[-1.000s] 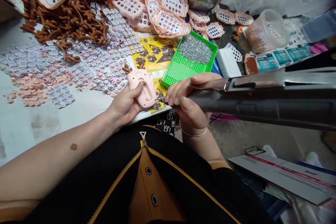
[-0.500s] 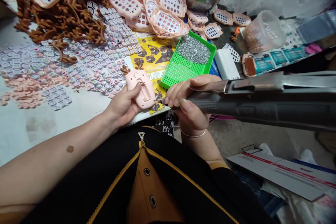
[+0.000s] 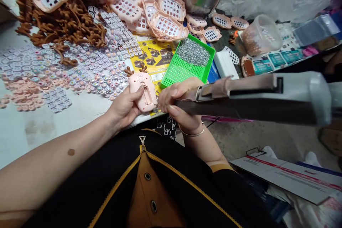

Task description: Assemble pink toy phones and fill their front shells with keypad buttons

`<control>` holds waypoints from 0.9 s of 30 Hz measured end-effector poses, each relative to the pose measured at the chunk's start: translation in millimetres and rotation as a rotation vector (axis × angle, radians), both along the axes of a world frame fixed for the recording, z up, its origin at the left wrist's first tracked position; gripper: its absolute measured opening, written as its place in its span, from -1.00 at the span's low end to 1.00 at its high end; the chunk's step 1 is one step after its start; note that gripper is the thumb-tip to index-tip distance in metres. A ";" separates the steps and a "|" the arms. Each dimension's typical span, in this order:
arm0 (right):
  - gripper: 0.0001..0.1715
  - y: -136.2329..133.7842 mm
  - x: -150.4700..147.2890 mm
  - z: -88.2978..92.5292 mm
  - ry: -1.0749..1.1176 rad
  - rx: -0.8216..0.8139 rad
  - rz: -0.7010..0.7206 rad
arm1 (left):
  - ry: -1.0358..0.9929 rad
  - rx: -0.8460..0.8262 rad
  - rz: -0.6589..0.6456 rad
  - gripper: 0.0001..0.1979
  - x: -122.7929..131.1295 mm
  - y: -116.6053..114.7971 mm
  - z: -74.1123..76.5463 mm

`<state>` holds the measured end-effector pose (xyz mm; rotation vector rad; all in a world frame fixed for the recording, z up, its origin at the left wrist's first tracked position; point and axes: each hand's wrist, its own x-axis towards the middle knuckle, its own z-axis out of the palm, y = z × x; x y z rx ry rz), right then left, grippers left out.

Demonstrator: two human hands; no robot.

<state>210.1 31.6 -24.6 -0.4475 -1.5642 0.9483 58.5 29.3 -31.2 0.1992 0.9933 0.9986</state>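
The left fingers (image 3: 138,94) grasp the pink toy (image 3: 147,95) near the tabletop's (image 3: 88,105) edge; the right fingers (image 3: 166,97) wrap the screwdriver (image 3: 251,101) beside it. If tilted, the screwdriver could slip and scratch the pink toy.

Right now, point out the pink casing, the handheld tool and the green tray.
Pink casing (image 3: 148,93): head view, on the open recess in its upturned face.
Handheld tool (image 3: 248,105): head view, midway along its long body.
Green tray (image 3: 178,72): head view, on its bare perforated floor.
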 end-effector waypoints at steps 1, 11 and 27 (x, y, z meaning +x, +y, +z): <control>-0.73 -0.8 2.4 4.7 0.018 0.009 -0.009 | 0.000 -0.001 0.009 -0.68 0.0 0.0 -0.2; -0.70 44.6 69.5 5.9 0.153 0.100 -0.546 | 0.044 -0.017 0.009 -0.75 -0.2 0.6 3.1; -0.58 69.1 80.8 -24.0 0.072 0.025 -0.620 | 0.045 -0.013 -0.028 -0.74 -1.8 1.2 1.7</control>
